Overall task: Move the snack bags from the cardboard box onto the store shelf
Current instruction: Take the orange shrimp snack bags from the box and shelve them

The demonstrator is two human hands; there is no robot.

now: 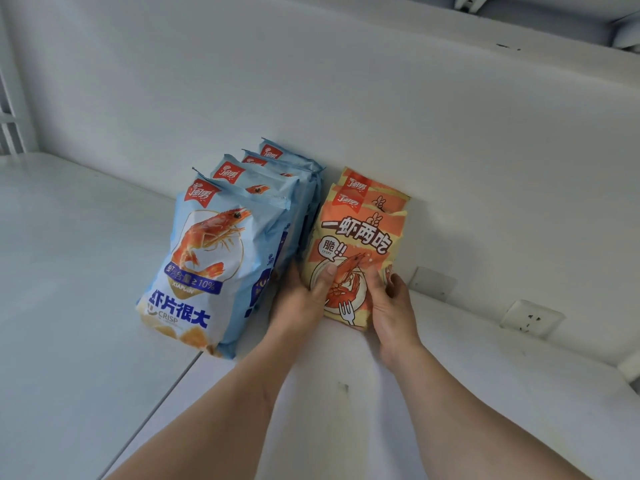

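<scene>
Two hands: both on front orange shrimp-snack bag (pixel 353 268), one per side, bag pinched btwn them.
Left hand (pixel 301 299): thumb across bag's front face, fingers tucked in gap btwn orange row & blue row; narrow grip on bag's left edge.
Right hand (pixel 391 303): fingers curled round bag's lower right edge, thumb on front; narrow grip.
Front orange bag: glossy foil/plastic pillow pack, orange w/ pale yellow, shrimp-on-plate art, fork graphic; stands upright on shelf (pixel 86 271), leaning back a bit.
Orange row: 3 bags visible, front one + 2 orange bags behind (pixel 375 195), stacked front to back, rear one near back wall (pixel 381 98).
Blue shrimp-chip bags (pixel 207 265): 4 counted, light blue/white glossy packs w/ red logo tag, crimped top seams; row just left of orange row, touching or nearly so.
Shelf: smooth white panel, seam line running fwd.
Back wall: white, flat, scuffed; 2 small clear plastic clips (pixel 433 282) at its base, right of bags.
</scene>
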